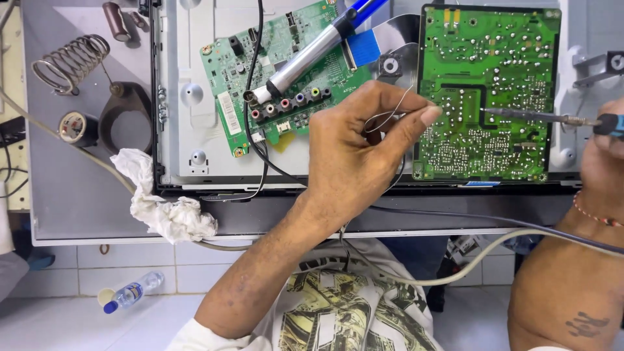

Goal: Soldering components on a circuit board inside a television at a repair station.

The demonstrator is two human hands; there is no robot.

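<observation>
Currently mid-solder, as far as I could judge. My left hand [354, 146] pinched a thin solder wire [390, 117] between thumb and fingers, fed toward the bare underside of the green power board [513, 58]. My right hand [604, 156] was closed around the blue handle of the soldering iron [539, 117], its tip resting on the board near its middle, just right of the wire's end. I couldn't tell whether wire and tip actually met.

Done, judging by the layout: back cover off, both boards exposed in the metal chassis [188, 91], power board sitting solder-side up. Left: the joint under the tip looked unfinished, and nothing was closed up again.

Around it: a 2nd green board [227, 71] with coloured jacks sat to the left, with a silver-and-blue desoldering pump [312, 55] lying across it and a black cable [260, 39] draped over it. A coiled iron stand [71, 58], a tape roll [73, 127] and a crumpled white rag [166, 208] sat at the bench's left edge. 1 plastic bottle [133, 292] lay on the tiled floor below.
</observation>
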